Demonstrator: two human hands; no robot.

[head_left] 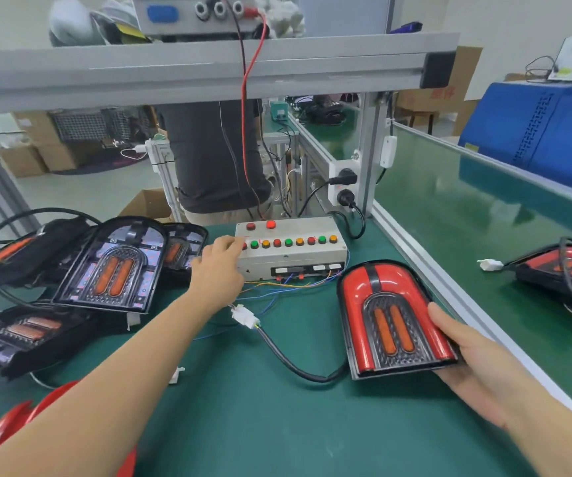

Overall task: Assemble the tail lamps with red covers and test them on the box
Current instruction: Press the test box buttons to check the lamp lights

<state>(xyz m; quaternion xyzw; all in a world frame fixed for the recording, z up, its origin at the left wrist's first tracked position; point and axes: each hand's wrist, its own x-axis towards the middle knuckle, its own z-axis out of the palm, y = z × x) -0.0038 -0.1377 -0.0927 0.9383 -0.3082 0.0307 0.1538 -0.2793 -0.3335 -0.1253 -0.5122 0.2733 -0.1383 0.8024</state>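
Testing step: red-covered tail lamp [394,318], near right on the green bench [277,425], gripped at its right edge by the right hand [474,366]; left hand [217,270], fingers extended, touching the leftmost buttons of the test box [291,249]; next, apparently, press and watch for lamp lighting.

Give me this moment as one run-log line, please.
left hand: pressing test box button | right hand: holding red-covered lamp | stage: testing
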